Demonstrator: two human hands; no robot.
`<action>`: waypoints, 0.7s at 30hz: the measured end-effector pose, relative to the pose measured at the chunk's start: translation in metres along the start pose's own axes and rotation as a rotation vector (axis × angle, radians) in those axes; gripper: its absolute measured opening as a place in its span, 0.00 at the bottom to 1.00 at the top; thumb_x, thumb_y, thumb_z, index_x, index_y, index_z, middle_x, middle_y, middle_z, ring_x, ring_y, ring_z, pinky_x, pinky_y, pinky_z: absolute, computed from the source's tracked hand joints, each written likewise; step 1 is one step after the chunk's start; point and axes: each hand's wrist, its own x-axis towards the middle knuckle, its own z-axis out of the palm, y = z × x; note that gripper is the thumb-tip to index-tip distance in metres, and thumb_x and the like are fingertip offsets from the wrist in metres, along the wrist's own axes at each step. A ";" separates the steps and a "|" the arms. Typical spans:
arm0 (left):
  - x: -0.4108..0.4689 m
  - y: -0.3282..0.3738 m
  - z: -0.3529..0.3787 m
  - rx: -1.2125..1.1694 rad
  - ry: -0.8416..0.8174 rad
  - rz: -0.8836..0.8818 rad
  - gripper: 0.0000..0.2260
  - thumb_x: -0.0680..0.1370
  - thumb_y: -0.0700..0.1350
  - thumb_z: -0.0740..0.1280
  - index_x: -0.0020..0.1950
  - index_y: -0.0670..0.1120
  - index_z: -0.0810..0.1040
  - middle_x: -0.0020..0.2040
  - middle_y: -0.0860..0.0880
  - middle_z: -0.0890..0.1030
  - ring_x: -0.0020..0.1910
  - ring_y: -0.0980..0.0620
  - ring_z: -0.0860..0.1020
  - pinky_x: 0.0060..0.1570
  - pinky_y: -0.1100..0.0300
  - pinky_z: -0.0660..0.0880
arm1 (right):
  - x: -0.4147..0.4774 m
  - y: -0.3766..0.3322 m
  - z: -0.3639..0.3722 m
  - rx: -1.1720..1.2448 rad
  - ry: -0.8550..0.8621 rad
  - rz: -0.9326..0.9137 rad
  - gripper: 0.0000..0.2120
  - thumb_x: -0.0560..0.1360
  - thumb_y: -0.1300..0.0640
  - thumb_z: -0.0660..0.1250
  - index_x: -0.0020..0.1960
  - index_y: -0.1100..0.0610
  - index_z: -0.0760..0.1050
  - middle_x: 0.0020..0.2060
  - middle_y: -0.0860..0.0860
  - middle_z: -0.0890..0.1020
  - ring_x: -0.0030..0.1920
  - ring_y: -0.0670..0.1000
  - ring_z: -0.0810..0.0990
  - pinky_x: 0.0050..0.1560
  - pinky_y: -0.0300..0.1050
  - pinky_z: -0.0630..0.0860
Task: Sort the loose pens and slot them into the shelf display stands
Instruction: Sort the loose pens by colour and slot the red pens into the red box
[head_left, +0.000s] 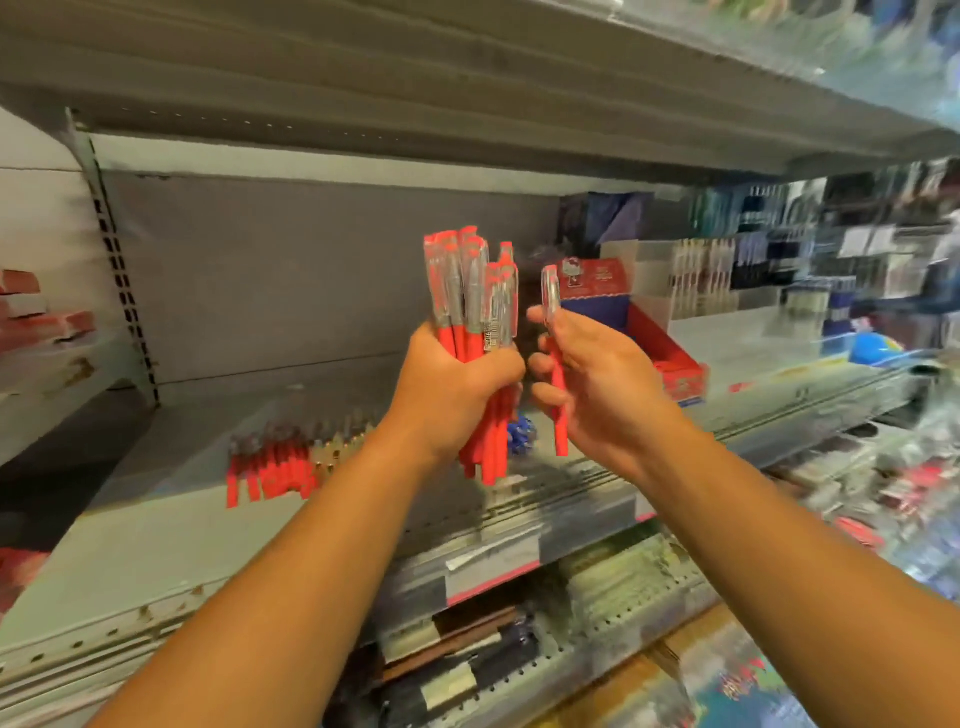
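Above the shelf (156, 525), your left hand (457, 384) fists a bundle of red pens (470, 296), caps up; your right hand (597, 379) pinches 1 red pen (555, 358) just beside it. Sorting step, probably adding it to the bundle. More loose pens (280, 462) lie below. Next: slot them into the red display box (660, 343) at right.

Red pens with clear caps: a bundle (470, 312) upright, caps up, gripped in the left hand (457, 389); a single pen (555, 364) upright in the right hand (597, 384) just beside it; a loose row (275, 467) lying on the shelf (156, 535) below.
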 end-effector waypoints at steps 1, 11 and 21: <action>0.000 -0.002 0.015 -0.018 -0.032 0.003 0.06 0.65 0.35 0.66 0.33 0.46 0.76 0.26 0.48 0.74 0.25 0.48 0.73 0.27 0.58 0.73 | -0.003 -0.008 -0.014 -0.006 0.009 -0.021 0.08 0.81 0.60 0.61 0.53 0.61 0.78 0.34 0.50 0.72 0.31 0.45 0.72 0.24 0.36 0.67; 0.026 -0.037 0.145 0.070 0.026 -0.004 0.14 0.64 0.38 0.68 0.49 0.39 0.75 0.33 0.47 0.76 0.33 0.47 0.74 0.34 0.53 0.73 | 0.011 -0.080 -0.156 -0.085 -0.051 -0.075 0.05 0.74 0.58 0.69 0.46 0.59 0.80 0.33 0.51 0.79 0.34 0.45 0.79 0.37 0.38 0.80; 0.074 -0.062 0.208 0.238 0.117 0.025 0.14 0.65 0.38 0.67 0.49 0.36 0.74 0.32 0.46 0.76 0.30 0.50 0.75 0.32 0.57 0.74 | 0.069 -0.110 -0.239 -0.422 -0.176 -0.149 0.09 0.77 0.58 0.70 0.56 0.60 0.78 0.40 0.53 0.86 0.38 0.49 0.84 0.36 0.41 0.78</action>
